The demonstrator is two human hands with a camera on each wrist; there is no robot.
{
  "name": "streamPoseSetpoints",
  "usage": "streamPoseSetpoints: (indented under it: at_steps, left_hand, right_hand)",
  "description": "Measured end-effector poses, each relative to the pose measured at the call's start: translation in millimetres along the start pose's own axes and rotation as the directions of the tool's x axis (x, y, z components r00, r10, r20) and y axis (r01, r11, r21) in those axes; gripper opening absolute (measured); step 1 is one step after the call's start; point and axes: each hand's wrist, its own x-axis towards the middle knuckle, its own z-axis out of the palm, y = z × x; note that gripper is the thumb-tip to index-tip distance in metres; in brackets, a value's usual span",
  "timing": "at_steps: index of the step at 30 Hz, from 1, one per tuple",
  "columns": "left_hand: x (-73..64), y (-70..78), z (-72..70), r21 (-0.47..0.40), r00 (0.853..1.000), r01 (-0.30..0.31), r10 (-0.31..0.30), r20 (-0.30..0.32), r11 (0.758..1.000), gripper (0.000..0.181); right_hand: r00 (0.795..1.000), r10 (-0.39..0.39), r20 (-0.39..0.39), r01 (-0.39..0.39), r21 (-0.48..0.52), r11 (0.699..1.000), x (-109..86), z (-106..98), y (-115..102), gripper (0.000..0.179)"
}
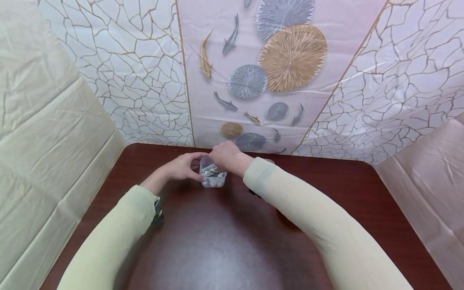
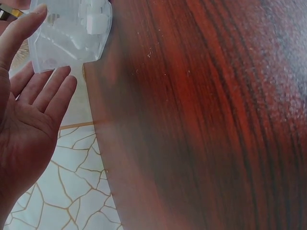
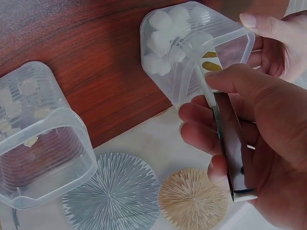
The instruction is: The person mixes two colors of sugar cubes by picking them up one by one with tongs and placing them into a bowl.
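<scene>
A clear plastic container (image 1: 207, 182) stands near the table's far edge, with white fluffy lumps (image 3: 163, 40) like cotton balls in its bottom. My left hand (image 1: 180, 167) holds it from the left, thumb at one side and fingers at the other; in the left wrist view the fingertips meet its wall. From above, my right hand (image 3: 276, 122) grips shiny metal tongs (image 3: 235, 143) between thumb and fingers. Their far end reaches into the container, where gold-coloured ovals (image 3: 211, 66) show. Whether the tips touch a lump cannot be told.
A second clear container (image 3: 72, 125) with pale yellowish chunks stands to the right, mostly behind my right arm in the head view. Dark reddish wood covers the table (image 1: 203, 241). Patterned cloth (image 1: 145, 72) hangs behind the far edge.
</scene>
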Motion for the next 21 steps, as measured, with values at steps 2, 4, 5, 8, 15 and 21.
streamPoseSetpoints:
  at_steps: [2,4,5,8,15,21]
  left_hand:
    - [-0.3,0.2,0.2,-0.008,1.0,-0.001,0.001,0.002,1.0,0.085]
    - [-0.2,0.4,0.3,-0.008,1.0,-0.004,0.004,0.003,1.0,0.084]
    - [-0.3,0.5,0.1,-0.003,1.0,-0.004,0.004,0.002,1.0,0.084]
    - [-0.3,1.4,0.1,0.005,1.0,0.001,-0.001,-0.001,1.0,0.084]
    - [-0.4,3.2,-0.3,0.0,1.0,0.01,-0.01,-0.003,1.0,0.085]
    - [-0.5,3.9,0.8,0.016,1.0,0.01,-0.01,-0.011,1.0,0.085]
  right_hand:
    - [1.0,0.002,-0.003,-0.002,0.005,1.0,-1.1,-0.4,0.6,0.032]
    - [1.0,0.003,-0.008,-0.003,0.011,1.0,-2.7,-1.0,2.0,0.031]
    - [1.0,0.003,-0.011,-0.003,0.013,1.0,-3.7,-1.4,2.8,0.03]
    - [1.0,0.002,-0.025,-0.001,0.018,1.0,-8.1,-2.0,6.1,0.027]
    - [0.994,-0.016,-0.104,0.017,0.01,1.0,-24.1,-0.3,15.3,0.02]
    - [0.986,-0.027,-0.162,0.028,0.001,1.0,-38.2,3.4,21.8,0.014]
